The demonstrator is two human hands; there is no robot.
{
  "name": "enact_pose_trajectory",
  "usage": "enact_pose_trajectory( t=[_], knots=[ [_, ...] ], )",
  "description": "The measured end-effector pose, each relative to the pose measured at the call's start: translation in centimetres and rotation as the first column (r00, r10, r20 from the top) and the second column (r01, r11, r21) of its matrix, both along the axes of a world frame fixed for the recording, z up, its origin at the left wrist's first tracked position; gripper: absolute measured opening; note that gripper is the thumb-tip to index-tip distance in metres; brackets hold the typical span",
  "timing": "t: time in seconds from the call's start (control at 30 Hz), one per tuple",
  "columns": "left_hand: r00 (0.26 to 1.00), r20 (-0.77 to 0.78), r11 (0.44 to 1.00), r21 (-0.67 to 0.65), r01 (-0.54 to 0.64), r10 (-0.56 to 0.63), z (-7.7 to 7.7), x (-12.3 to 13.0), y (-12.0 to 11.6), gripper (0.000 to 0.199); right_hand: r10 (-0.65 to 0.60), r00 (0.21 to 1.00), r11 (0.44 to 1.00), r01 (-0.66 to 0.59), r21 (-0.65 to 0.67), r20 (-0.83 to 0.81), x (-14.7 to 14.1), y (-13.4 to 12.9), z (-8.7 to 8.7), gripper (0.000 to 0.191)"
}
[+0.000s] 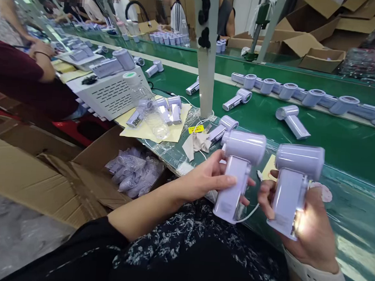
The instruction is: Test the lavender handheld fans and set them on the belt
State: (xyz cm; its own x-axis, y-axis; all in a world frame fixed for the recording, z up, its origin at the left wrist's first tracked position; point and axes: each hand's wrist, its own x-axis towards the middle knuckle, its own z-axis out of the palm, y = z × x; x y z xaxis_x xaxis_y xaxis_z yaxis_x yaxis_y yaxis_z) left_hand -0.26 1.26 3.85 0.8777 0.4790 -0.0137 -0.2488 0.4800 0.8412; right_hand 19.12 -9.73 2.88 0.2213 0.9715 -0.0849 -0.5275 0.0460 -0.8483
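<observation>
Two lavender handheld fans are raised side by side above the near edge of the bench. My left hand (209, 178) is closed around the grip of the left handheld fan (232, 182), with the thumb across its front. Around the other handheld fan (288, 190) my right hand (319, 227) is closed, and a bright light glows at that fan's lower right side. A white cable (250, 215) curves from the bottom of the left fan up toward a small plug. Just behind the left one, another lavender fan (220, 128) lies on the bench.
A conveyor belt (261, 133) carries several fans behind the bench. A metal post (206, 73) rises ahead. To the left are a clear bottle (153, 116), a vented white box (107, 94) and a carton (93, 155) of wrapped items. Co-workers sit along the line.
</observation>
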Motion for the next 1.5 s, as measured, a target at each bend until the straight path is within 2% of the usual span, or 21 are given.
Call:
enact_pose_trajectory(
  t=[0.1, 0.2, 0.3, 0.4, 0.47, 0.63, 0.73, 0.83, 0.93, 1.0, 1.07, 1.17, 1.27, 1.37, 1.43, 1.47, 1.5],
  knots=[
    [1.0, -0.021, 0.999, 0.028, 0.018, -0.017, 1.3, -0.3, -0.8, 0.058, 0.006, 1.0, 1.0, -0.006, 0.028, 0.006, -0.6, -0.6, 0.9, 0.044],
    [0.998, -0.048, 0.998, 0.042, -0.039, 0.041, 2.3, -0.6, -1.5, 0.059, 0.067, 0.998, 0.997, -0.067, 0.032, -0.004, -1.2, -1.5, 1.6, 0.041],
    [0.998, -0.032, 0.997, 0.047, -0.055, 0.056, 2.8, -0.3, -1.7, 0.062, 0.055, 0.998, 0.998, -0.056, 0.037, 0.028, -1.3, -2.0, 1.8, 0.035],
    [1.0, -0.007, 1.0, 0.023, 0.001, -0.001, 2.2, 0.9, -1.6, 0.067, -0.034, 0.999, 0.999, 0.034, 0.016, 0.024, -1.5, -1.4, 2.0, 0.023],
    [1.0, -0.004, 0.999, -0.032, 0.027, -0.027, 1.3, 1.8, -1.4, 0.06, -0.059, 0.998, 0.998, 0.059, 0.002, -0.014, -1.8, -0.8, 2.3, 0.024],
    [0.997, -0.046, 0.967, -0.246, -0.063, 0.054, -0.2, 2.8, -0.9, 0.051, -0.04, 0.99, 0.999, 0.038, -0.016, -0.138, -2.5, -0.3, 2.6, 0.032],
    [0.999, 0.012, 0.963, -0.266, -0.048, 0.053, -0.1, 2.5, -0.5, 0.038, -0.032, 0.988, 0.999, 0.029, -0.017, -0.148, -2.4, -0.7, 2.4, 0.037],
    [0.998, 0.031, 0.983, -0.178, -0.044, 0.051, 0.2, 2.1, -0.3, 0.033, -0.078, 0.985, 0.997, 0.079, -0.004, -0.156, -1.9, -0.9, 2.1, 0.029],
    [0.995, -0.051, 0.991, -0.095, -0.089, 0.084, 0.6, 1.7, -0.4, 0.045, -0.119, 0.979, 0.992, 0.124, 0.022, -0.167, -1.3, -1.0, 1.9, 0.019],
    [0.986, -0.121, 0.992, -0.044, -0.121, 0.115, 0.7, 1.5, -0.4, 0.049, -0.145, 0.981, 0.988, 0.151, 0.04, -0.126, -0.9, -1.1, 1.7, 0.019],
    [0.976, -0.172, 0.99, -0.017, -0.138, 0.133, 0.6, 1.4, -0.5, 0.049, -0.224, 0.973, 0.973, 0.226, 0.044, -0.058, -0.6, -1.1, 1.4, 0.023],
    [0.97, -0.198, 0.99, 0.004, -0.142, 0.14, 0.4, 1.5, -0.4, 0.055, -0.33, 0.944, 0.944, 0.33, -0.01, 0.01, -0.3, -1.0, 0.9, 0.026],
    [0.975, -0.194, 0.994, 0.037, -0.106, 0.111, 0.5, 1.6, -0.2, 0.056, -0.312, 0.95, 0.946, 0.314, -0.08, 0.027, -0.2, -0.7, 0.3, 0.027],
    [0.973, -0.213, 0.989, 0.133, -0.062, 0.09, 1.0, 1.3, -0.3, 0.052, -0.302, 0.95, 0.953, 0.303, 0.005, 0.076, -0.2, -0.7, 0.0, 0.03],
    [0.96, -0.229, 0.945, 0.318, -0.08, 0.158, 1.5, 0.9, -0.6, 0.047, -0.337, 0.915, 0.941, 0.317, 0.12, 0.222, -0.2, -1.1, 0.2, 0.035],
    [0.954, -0.212, 0.889, 0.448, -0.098, 0.212, 1.6, 0.7, -0.8, 0.045, -0.34, 0.883, 0.938, 0.293, 0.186, 0.324, -0.2, -1.5, 0.5, 0.041],
    [0.95, -0.155, 0.796, 0.59, -0.131, 0.272, 1.7, 0.5, -0.9, 0.041, -0.329, 0.842, 0.938, 0.24, 0.251, 0.427, -0.1, -1.9, 0.8, 0.05]
  ],
)
